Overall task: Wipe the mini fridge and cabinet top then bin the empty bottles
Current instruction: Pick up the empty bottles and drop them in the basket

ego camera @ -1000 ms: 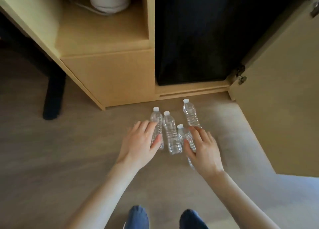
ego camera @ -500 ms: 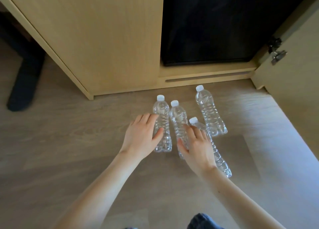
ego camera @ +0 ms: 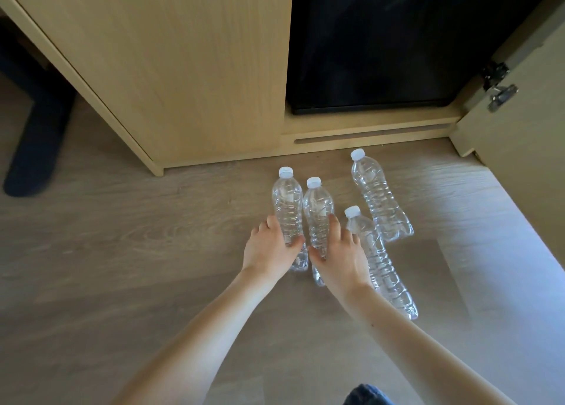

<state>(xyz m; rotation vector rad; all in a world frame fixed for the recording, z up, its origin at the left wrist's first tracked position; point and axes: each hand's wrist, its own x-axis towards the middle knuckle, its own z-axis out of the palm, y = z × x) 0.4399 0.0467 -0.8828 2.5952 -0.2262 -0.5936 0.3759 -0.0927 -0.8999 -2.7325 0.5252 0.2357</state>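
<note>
The leftmost bottle (ego camera: 286, 203) is wrapped by the left hand (ego camera: 269, 248), the second bottle (ego camera: 318, 209) by the right hand (ego camera: 342, 258). Each hand hides its bottle's lower middle. The third bottle (ego camera: 385, 270) and fourth bottle (ego camera: 379, 203) stand free just to the right. That makes four in all, clear and white-capped, on the floor (ego camera: 153, 252) before the cabinet (ego camera: 198, 68). The one black mini fridge (ego camera: 382, 38) is cut off above.

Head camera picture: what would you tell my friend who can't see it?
Two hands reach down to four clear, white-capped bottles on a wooden floor: the left hand grips the leftmost bottle, the right hand the second bottle. A nearer bottle and a farther bottle sit to their right, before a wooden cabinet holding a black mini fridge.
</note>
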